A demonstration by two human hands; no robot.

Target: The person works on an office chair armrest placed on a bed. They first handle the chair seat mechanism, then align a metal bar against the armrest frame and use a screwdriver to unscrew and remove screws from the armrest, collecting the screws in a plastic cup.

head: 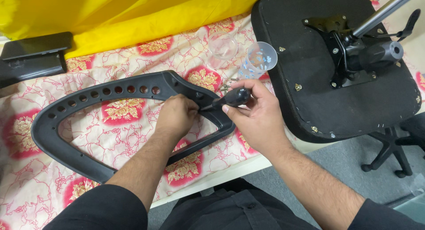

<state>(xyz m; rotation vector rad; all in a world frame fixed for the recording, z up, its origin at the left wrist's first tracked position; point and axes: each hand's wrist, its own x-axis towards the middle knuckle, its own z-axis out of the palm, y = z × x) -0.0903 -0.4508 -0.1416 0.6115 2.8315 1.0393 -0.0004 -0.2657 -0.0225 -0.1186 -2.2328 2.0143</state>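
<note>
A black plastic chair armrest frame (88,97) shaped like a loop, with a row of round holes along its top, lies flat on a floral cloth. My left hand (176,117) rests closed on the frame's right end, fingers pinched at a spot there. My right hand (256,117) grips a black-handled screwdriver (232,98), its tip pointing left at the place my left fingers hold. What lies under the fingertips is hidden.
An upturned black chair seat (287,57) with its metal mechanism (349,48) lies at the right. Two clear plastic cups (259,59) and small screws (228,84) sit behind my hands. Yellow cloth (133,13), a black armrest pad (35,57), and a chair base (389,154) on the floor.
</note>
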